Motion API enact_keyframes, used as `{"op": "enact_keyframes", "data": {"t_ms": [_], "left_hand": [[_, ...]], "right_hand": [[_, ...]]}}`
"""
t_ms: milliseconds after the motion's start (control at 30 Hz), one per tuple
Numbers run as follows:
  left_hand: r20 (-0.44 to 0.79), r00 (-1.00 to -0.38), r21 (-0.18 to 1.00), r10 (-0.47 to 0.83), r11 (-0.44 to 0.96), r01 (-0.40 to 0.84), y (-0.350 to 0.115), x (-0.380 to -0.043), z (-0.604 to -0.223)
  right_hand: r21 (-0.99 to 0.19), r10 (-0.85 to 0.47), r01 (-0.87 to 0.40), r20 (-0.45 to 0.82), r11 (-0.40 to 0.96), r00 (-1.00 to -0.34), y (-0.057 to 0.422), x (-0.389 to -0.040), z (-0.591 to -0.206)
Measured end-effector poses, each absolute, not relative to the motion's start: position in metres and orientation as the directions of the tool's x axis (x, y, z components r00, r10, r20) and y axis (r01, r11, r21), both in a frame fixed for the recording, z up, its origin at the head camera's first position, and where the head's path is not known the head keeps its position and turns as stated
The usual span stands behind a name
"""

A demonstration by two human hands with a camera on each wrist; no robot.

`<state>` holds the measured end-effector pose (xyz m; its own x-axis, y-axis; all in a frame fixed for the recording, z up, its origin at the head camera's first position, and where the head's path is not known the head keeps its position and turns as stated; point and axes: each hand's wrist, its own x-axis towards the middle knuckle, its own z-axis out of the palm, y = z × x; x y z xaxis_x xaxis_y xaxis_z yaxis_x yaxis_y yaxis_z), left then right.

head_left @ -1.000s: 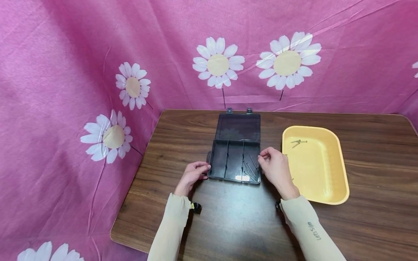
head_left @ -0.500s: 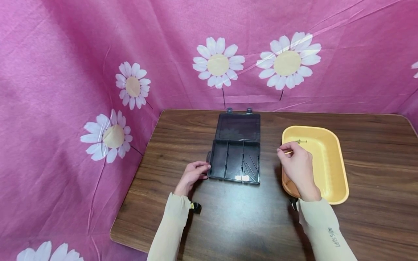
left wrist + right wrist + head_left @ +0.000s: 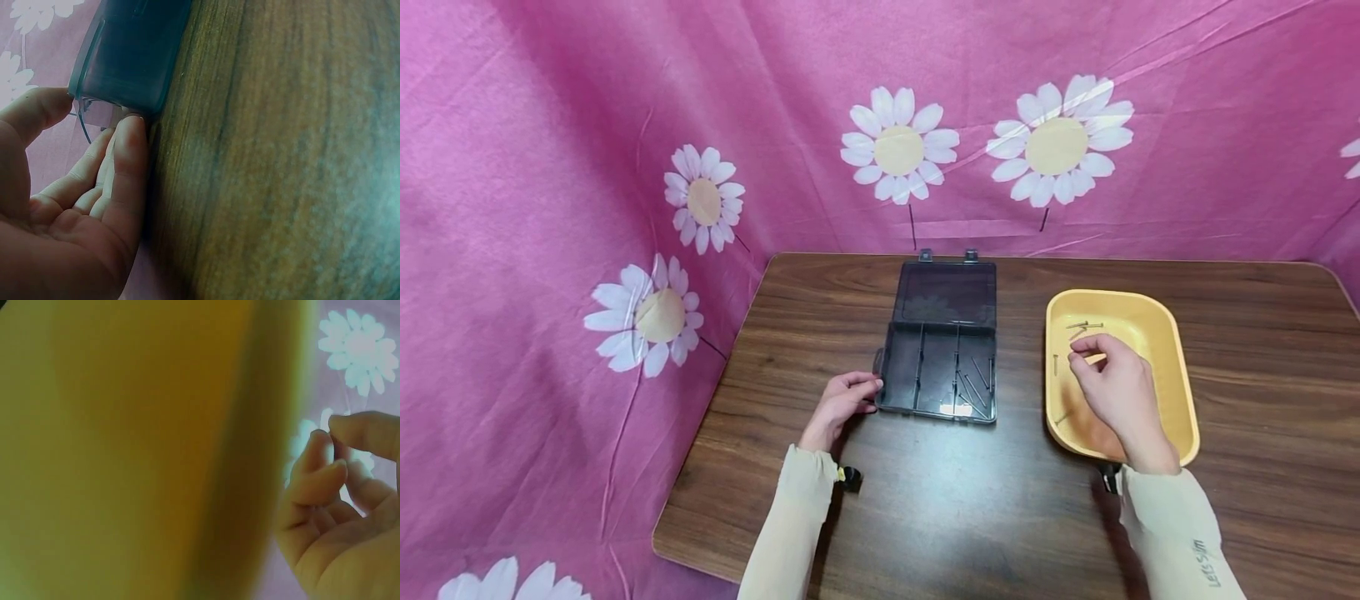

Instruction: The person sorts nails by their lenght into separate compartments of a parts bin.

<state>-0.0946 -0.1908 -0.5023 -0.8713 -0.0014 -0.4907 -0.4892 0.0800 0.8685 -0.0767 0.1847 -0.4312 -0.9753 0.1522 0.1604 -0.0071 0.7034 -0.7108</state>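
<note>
Far left: pink daisy-print cloth (image 3: 512,225), which also hangs behind the table (image 3: 940,525). Left hand (image 3: 838,407) grips the near part of the case's left edge; left wrist cam has thumb (image 3: 44,111) on the rim, fingers (image 3: 129,150) against the lower corner. Case (image 3: 937,375) is dark, flat on the table, three long compartments, lid (image 3: 946,292) folded back to the far side, two latches (image 3: 972,256) on its far edge. Several thin fasteners (image 3: 975,391) sit in the right compartment, mostly slanted. Then a gap of table, then the yellow tray (image 3: 1167,358): loose fasteners (image 3: 1056,367) along its left side, a small cluster at the far-left corner, one on the left wall, one near-left. Right hand (image 3: 1116,387) is over the tray, just beside that cluster, fingers curled, thumb and fingertip about meeting. Hands well apart from each other.
</note>
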Motion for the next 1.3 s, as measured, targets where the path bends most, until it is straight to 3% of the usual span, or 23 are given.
{"op": "enact_keyframes", "data": {"t_ms": [700, 1300], "left_hand": [[-0.458, -0.889, 0.887, 0.016, 0.068, -0.456, -0.193, -0.093, -0.507], [-0.48, -0.877, 0.874, -0.014, 0.072, -0.48, -0.191, -0.095, -0.508]], "right_hand": [[-0.628, -0.186, -0.167, 0.036, 0.76, -0.982, 0.212, -0.068, -0.47], [-0.615, -0.291, -0.202, -0.047, 0.762, -0.956, 0.209, -0.065, -0.483]]}}
